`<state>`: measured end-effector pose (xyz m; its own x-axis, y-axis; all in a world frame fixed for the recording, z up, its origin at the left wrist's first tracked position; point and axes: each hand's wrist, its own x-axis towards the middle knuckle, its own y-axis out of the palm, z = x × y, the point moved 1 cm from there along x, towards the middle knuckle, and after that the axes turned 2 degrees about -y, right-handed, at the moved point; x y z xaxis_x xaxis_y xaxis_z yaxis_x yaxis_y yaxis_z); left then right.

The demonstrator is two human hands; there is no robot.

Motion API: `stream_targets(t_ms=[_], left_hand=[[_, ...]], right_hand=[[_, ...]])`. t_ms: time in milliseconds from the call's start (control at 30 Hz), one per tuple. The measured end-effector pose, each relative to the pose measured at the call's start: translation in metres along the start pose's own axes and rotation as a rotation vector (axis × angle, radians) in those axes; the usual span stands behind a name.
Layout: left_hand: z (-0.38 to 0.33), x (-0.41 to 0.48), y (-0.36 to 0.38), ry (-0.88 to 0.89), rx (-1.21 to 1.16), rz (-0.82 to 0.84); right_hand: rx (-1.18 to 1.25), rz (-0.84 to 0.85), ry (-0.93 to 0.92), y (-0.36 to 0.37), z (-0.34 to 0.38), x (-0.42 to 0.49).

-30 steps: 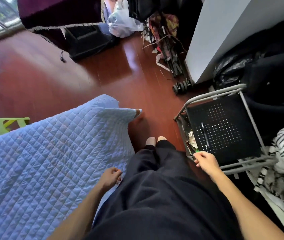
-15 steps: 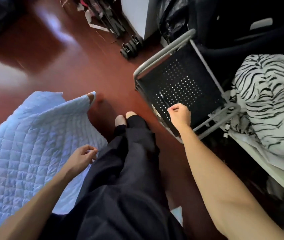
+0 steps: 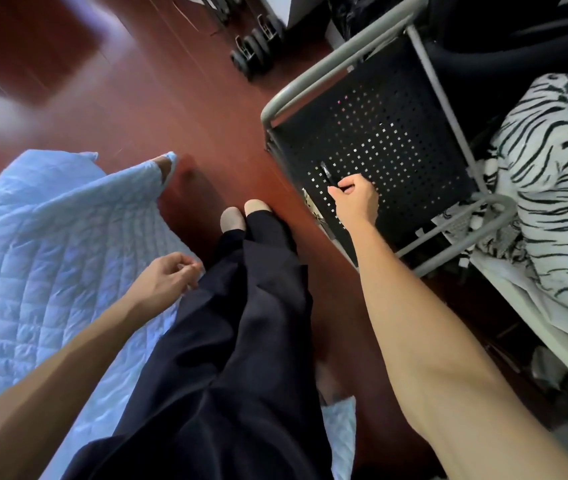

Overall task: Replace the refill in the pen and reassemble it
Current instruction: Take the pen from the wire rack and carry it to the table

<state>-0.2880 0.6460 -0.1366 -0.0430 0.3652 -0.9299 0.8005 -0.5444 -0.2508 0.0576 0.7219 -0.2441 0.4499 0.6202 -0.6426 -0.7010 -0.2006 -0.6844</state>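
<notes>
Right hand (image 3: 355, 199) rests on the black perforated chair seat (image 3: 396, 133), fingers curled closed around a dark pen (image 3: 328, 175); pen tip protrudes past the thumb. Left hand (image 3: 164, 277) loosely curled, holding nothing, at the quilt (image 3: 50, 237) edge, well apart from the seat.

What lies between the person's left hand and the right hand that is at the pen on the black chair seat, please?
In the head view, the dark-trousered legs and a strip of red-brown floor separate the left hand from the right hand, closed around the pen.
</notes>
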Motion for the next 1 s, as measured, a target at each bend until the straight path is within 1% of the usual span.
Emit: stream_targets(t_ms=[200, 300, 367, 533, 667, 733, 833, 900, 1000], left_hand=[[0.01, -0.024, -0.018, -0.035, -0.063, -0.068], [0.014, -0.048, -0.03, -0.027, -0.102, -0.094], [0.017, -0.069, -0.039, -0.027, -0.136, -0.121], [0.031, -0.115, -0.047, 0.008, -0.3, -0.223], [0.061, -0.14, -0.039, -0.026, -0.475, -0.312], [0.077, -0.149, -0.029, -0.054, -0.549, -0.327], [0.1, -0.16, -0.012, -0.086, -0.551, -0.337], [0.114, -0.163, 0.001, -0.102, -0.574, -0.34], [0.133, -0.168, 0.018, -0.169, -0.676, -0.374]], right_hand=[[0.007, 0.008, 0.029, -0.009, 0.01, -0.017], [0.023, 0.016, 0.0, -0.023, 0.024, -0.044], [0.029, 0.047, -0.052, -0.033, 0.038, -0.066], [-0.018, 0.137, -0.259, -0.053, 0.077, -0.123], [-0.028, 0.276, -0.41, -0.056, 0.106, -0.164], [-0.058, 0.362, -0.458, -0.056, 0.119, -0.177], [-0.103, 0.467, -0.524, -0.052, 0.135, -0.19], [-0.109, 0.498, -0.548, -0.048, 0.145, -0.195], [-0.115, 0.522, -0.581, -0.045, 0.161, -0.195]])
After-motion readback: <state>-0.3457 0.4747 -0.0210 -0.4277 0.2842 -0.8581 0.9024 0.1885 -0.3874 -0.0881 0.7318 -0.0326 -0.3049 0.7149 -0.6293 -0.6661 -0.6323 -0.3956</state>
